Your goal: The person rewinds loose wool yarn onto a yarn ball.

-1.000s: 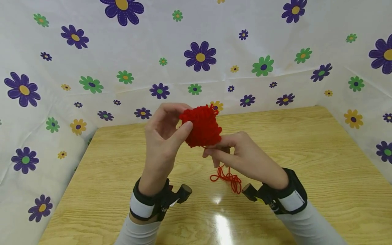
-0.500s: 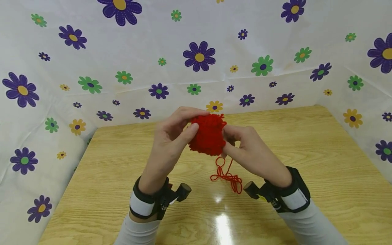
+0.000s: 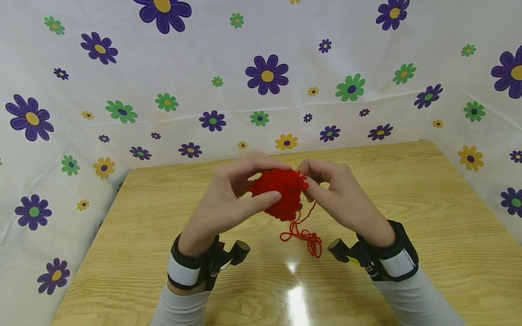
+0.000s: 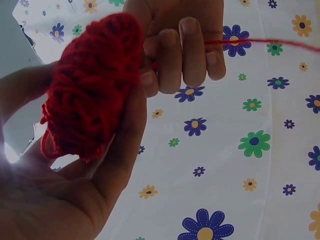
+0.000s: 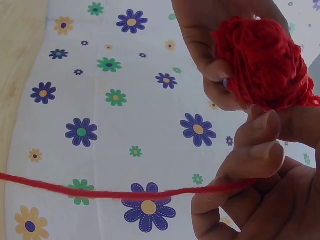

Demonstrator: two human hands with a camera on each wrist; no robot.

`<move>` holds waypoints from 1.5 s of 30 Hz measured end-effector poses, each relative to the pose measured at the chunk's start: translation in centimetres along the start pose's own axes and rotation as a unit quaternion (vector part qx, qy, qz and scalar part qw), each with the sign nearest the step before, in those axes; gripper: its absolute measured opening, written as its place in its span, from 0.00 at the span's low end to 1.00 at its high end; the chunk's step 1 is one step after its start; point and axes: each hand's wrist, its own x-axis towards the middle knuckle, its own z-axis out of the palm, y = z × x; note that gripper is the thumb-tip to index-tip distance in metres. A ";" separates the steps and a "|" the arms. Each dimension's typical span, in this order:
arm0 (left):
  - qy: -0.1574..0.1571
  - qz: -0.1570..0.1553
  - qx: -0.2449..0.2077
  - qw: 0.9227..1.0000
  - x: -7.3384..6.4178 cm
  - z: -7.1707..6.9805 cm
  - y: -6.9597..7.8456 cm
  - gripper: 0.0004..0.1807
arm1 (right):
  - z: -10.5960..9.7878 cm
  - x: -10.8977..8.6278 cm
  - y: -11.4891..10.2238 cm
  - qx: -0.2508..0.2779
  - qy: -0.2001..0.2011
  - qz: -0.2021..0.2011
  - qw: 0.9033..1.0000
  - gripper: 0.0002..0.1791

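Observation:
A ball of red yarn [image 3: 281,192] is held above the table, gripped between the thumb and fingers of my left hand [image 3: 228,199]. In the left wrist view the yarn ball [image 4: 95,85] looks oblong, with loose loops at one end. My right hand [image 3: 336,190] is at the ball's right side, its fingers curled round the yarn strand [image 5: 125,194]. That strand passes between the right fingers and runs down to a small loose tangle of yarn [image 3: 306,237] on the table. The right fingertips are partly hidden behind the ball in the head view.
The wood-grain table [image 3: 142,235] spreads under both hands. A white cloth [image 3: 183,59] printed with purple, green and yellow flowers rises behind it and at both sides. Each wrist wears a black strap with a camera mount [image 3: 238,252].
The yarn ball has moved down and slightly right and has been turned in the left hand. My right hand has shifted from below the ball up to its right side.

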 end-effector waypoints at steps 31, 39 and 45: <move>0.021 -0.046 0.241 0.969 0.1 -0.4 -4.0 0.16 | -0.5 -0.7 -3.9 0.045 0.006 -0.056 0.997 0.04; 0.119 -0.040 0.143 0.982 0.4 -0.2 -1.9 0.17 | -0.3 -0.6 -3.8 0.021 -0.033 -0.059 0.997 0.05; 0.158 -0.012 0.081 0.984 0.4 -0.4 -1.8 0.19 | 0.2 -0.5 -3.5 0.008 -0.060 -0.044 0.997 0.03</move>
